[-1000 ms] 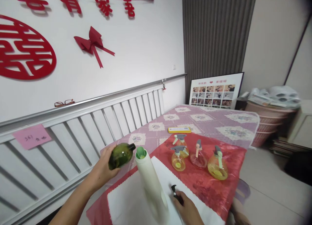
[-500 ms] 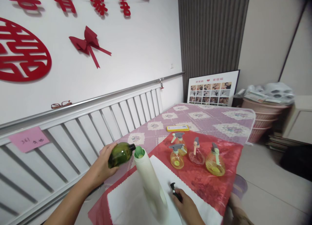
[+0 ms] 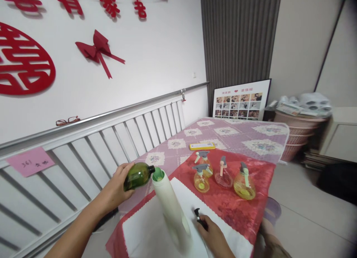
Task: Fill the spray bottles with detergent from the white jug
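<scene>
My left hand [image 3: 122,183] is wrapped round a green see-through bottle [image 3: 138,176], tilted onto its side with its black neck at the open mouth of a tall pale-green bottle [image 3: 170,202]. Whether liquid flows between them I cannot make out. The tall bottle stands on a white cloth [image 3: 145,224], with a green collar inside its mouth. To its right, my right hand [image 3: 213,233] grips a black pump head [image 3: 202,222] over the cloth.
Several small spray bottles [image 3: 244,187] stand on a red cloth [image 3: 231,211] to the right. A yellow flat box [image 3: 202,146] lies behind them on the patterned tablecloth [image 3: 225,131]. A white radiator [image 3: 103,139] runs along the left wall.
The view has shifted slightly. Both hands keep their holds, and the green bottle stays tilted at the tall bottle's mouth.
</scene>
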Demonstrator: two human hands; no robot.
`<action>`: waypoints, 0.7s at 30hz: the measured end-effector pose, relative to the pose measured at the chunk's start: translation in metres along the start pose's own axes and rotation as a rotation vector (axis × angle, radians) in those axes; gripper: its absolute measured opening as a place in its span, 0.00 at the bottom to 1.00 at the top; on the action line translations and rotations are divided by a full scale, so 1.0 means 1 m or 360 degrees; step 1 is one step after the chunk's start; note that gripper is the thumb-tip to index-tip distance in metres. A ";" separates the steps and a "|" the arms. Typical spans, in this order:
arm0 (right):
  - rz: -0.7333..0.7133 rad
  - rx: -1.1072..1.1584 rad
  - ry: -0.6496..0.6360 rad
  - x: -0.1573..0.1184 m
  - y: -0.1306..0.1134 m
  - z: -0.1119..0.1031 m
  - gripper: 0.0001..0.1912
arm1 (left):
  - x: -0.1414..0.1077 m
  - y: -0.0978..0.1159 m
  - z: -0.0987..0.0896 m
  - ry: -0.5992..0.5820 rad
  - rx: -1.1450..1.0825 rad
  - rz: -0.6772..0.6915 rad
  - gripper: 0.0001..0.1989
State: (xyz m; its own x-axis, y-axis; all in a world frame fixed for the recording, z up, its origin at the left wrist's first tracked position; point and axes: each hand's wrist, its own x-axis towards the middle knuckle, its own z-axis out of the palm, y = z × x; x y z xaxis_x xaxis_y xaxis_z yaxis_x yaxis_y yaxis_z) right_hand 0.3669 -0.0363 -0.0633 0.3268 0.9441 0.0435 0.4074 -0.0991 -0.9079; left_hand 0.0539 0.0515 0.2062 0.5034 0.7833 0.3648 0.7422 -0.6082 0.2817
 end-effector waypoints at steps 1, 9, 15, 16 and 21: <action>-0.0002 -0.0001 -0.0003 0.000 0.000 0.000 0.12 | 0.000 0.002 -0.001 0.0002 0.0000 -0.0009 0.39; 0.0025 -0.0021 -0.0011 -0.001 -0.002 -0.001 0.13 | 0.003 0.004 -0.005 -0.0043 0.0027 0.0005 0.38; 0.0036 -0.0036 -0.0023 -0.002 -0.004 -0.002 0.13 | 0.005 0.006 -0.009 -0.0059 0.0074 -0.0008 0.38; 0.0034 -0.0036 -0.0024 -0.001 -0.004 -0.002 0.13 | 0.005 0.007 -0.009 -0.0061 0.0083 -0.0012 0.38; 0.0024 -0.0041 -0.0016 -0.001 0.000 0.000 0.12 | 0.006 0.011 -0.012 -0.0060 0.0109 -0.0021 0.38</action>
State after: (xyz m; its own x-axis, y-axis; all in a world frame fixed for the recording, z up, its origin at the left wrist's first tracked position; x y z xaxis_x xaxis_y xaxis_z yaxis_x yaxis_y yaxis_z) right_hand 0.3672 -0.0370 -0.0634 0.3245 0.9455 0.0255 0.4240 -0.1213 -0.8975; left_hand 0.0601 0.0480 0.2226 0.5089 0.7961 0.3276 0.7767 -0.5887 0.2241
